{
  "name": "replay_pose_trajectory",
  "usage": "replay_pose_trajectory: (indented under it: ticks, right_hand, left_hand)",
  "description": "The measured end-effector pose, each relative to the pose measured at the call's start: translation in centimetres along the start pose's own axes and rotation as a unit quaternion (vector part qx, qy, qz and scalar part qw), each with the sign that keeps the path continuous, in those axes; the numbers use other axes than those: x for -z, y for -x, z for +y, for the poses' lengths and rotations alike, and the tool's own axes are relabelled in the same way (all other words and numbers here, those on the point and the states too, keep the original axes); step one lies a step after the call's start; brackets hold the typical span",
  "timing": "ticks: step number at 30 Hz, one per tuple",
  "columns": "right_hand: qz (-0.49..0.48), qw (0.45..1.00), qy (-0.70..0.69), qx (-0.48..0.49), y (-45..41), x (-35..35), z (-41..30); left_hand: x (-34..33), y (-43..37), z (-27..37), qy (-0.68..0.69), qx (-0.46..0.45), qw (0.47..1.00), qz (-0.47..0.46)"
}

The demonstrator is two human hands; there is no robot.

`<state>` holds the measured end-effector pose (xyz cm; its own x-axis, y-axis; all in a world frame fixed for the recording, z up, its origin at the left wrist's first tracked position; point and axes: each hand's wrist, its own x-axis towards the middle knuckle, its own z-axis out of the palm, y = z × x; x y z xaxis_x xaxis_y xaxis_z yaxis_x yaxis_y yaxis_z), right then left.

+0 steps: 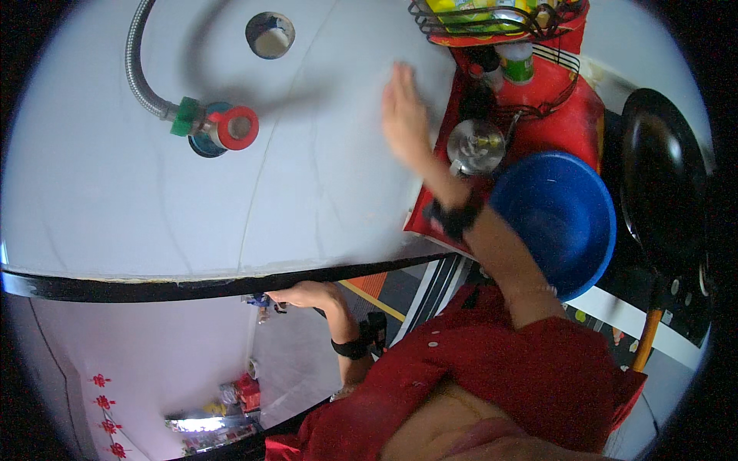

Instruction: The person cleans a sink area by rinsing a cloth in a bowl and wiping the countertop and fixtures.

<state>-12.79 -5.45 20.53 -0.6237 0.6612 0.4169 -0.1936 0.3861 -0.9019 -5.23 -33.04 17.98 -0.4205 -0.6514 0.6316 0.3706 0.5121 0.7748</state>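
Observation:
My right hand (405,115) is blurred, its fingers stretched out flat in front of the white tiled wall (346,173). Nothing is in it; whether it touches the wall I cannot tell. At the black edge trim (202,288) of that wall is my left hand (308,294), partly hidden behind the trim. An angle valve (230,129) with a red handle and green nut sticks out of the wall, joined to a braided hose (135,63). A round hole (270,36) opens above it. Beside my right wrist lies a round clear lid or dish (475,147).
Under my right forearm stands a blue plastic basin (553,213). A black wok (663,173) with a wooden handle is at the far right. A wire rack (490,23) holds packets above a red cloth (542,127). A green-labelled container (516,63) stands below the packets.

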Motion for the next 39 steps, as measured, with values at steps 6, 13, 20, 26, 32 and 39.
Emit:
replay_pose_trajectory:
  ticks: [6,13,20,26,32,39]
  right_hand:
    - [0.002,0.992,0.007,-0.123,-5.4,0.3,4.4]
    - [0.023,0.990,-0.139,-0.025,-1.3,0.5,-4.0]
    - [0.077,0.981,0.067,-0.165,-6.0,-0.1,6.7]
    - [0.055,0.985,-0.159,0.031,-3.6,-0.2,-4.9]
    - [0.214,0.958,0.191,0.008,-7.3,-1.6,4.7]
    - [0.107,0.954,0.261,0.098,-5.9,-2.1,1.8]
  left_hand:
    - [-1.1,0.3,0.6,-0.135,-0.064,0.988,0.025]
    - [-2.5,1.3,7.5,0.068,0.160,0.984,0.046]
    - [-2.1,1.0,6.3,-0.009,0.158,0.986,0.055]
    - [-1.9,0.7,5.9,0.123,0.155,0.979,0.055]
    - [-2.9,2.3,10.2,0.145,0.163,0.975,0.040]
    - [-2.2,1.8,9.3,0.132,0.154,0.977,0.062]
